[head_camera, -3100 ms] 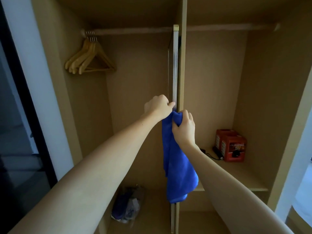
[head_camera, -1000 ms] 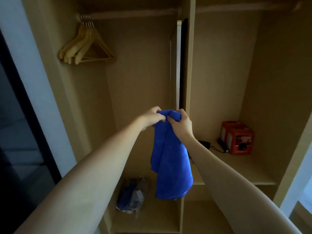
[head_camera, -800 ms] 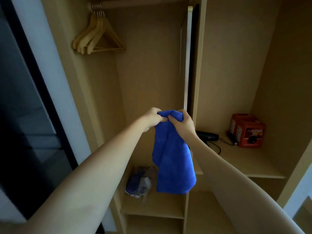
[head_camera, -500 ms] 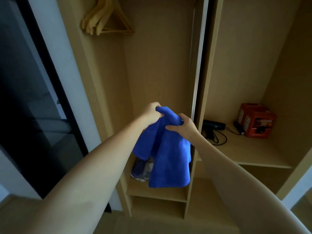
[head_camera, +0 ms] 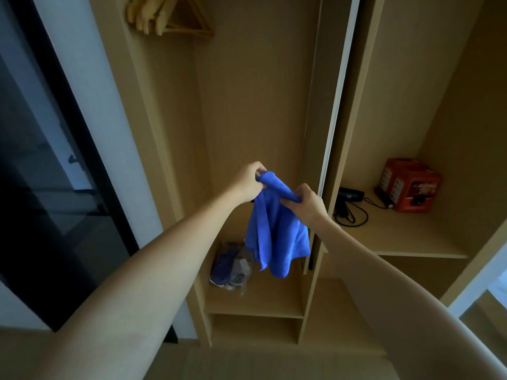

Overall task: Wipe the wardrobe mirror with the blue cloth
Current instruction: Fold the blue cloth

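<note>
A blue cloth (head_camera: pixel 277 234) hangs in front of the open wardrobe, held up by both hands at its top edge. My left hand (head_camera: pixel 248 181) pinches the left corner and my right hand (head_camera: pixel 308 204) grips the bunched right part. The wardrobe mirror (head_camera: pixel 338 100) is a pull-out panel seen edge-on as a thin white strip beside the centre partition; its glass face is hidden from this angle. Both hands are to the left of and in front of that strip, apart from it.
Wooden hangers (head_camera: pixel 167 17) hang at the top left. A plastic bag with fabric (head_camera: pixel 231 266) lies on the lower shelf under the cloth. On the right shelf sit a black hair dryer with cord (head_camera: pixel 349 198) and red boxes (head_camera: pixel 408 185). A dark glass door (head_camera: pixel 46 171) stands at left.
My hands left the mirror's edge and dropped lower, spreading apart along the cloth's top. The camera tilted down and back, bringing the lower shelves and the floor into view.
</note>
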The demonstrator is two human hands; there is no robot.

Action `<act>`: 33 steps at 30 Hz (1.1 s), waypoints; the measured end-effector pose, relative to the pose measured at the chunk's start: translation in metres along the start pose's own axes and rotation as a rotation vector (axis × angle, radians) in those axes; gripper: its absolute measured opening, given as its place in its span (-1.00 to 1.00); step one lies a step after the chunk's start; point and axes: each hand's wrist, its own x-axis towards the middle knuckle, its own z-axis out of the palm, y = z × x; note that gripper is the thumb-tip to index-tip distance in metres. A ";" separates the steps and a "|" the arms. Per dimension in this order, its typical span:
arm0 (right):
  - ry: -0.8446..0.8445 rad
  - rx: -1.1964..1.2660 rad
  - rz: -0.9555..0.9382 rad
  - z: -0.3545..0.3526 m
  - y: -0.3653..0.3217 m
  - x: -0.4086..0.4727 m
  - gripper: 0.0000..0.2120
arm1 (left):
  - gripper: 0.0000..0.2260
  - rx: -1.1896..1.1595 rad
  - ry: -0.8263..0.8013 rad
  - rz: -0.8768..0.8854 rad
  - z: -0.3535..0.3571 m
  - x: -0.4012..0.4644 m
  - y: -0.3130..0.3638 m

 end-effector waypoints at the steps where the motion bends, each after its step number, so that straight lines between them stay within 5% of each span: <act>1: 0.041 -0.033 -0.021 0.002 -0.001 0.000 -0.65 | -0.84 -0.039 -0.026 -0.028 -0.001 0.000 -0.001; 4: 0.066 0.020 -0.003 0.007 -0.009 0.002 -0.76 | -0.74 -0.160 -0.036 -0.161 -0.001 0.001 -0.001; 7: -0.165 0.194 -0.018 0.011 -0.025 0.001 -0.97 | -0.65 -0.315 -0.008 -0.276 -0.001 0.003 0.000; 12: -0.438 0.298 0.089 0.021 -0.042 0.003 -0.53 | -0.81 -0.350 0.019 -0.403 -0.005 0.005 0.000; 16: -0.362 0.001 -0.065 0.034 -0.033 0.008 -0.65 | -0.92 -0.334 0.022 -0.435 -0.014 0.008 -0.010; 20: -0.265 0.002 -0.013 0.037 -0.029 0.013 -0.88 | -0.69 -0.248 -0.048 -0.351 -0.027 0.009 -0.028; 27: -0.143 -0.016 -0.102 0.039 -0.038 0.016 -0.80 | -0.46 0.119 -0.120 -0.243 -0.035 0.007 -0.055; 30: -0.094 -0.009 -0.108 0.039 -0.041 0.019 -0.83 | -0.53 0.210 -0.115 -0.208 -0.034 0.005 -0.066; 33: -0.090 -0.017 -0.140 0.035 -0.046 0.021 -0.83 | -0.73 -0.036 -0.206 -0.227 -0.031 0.003 -0.072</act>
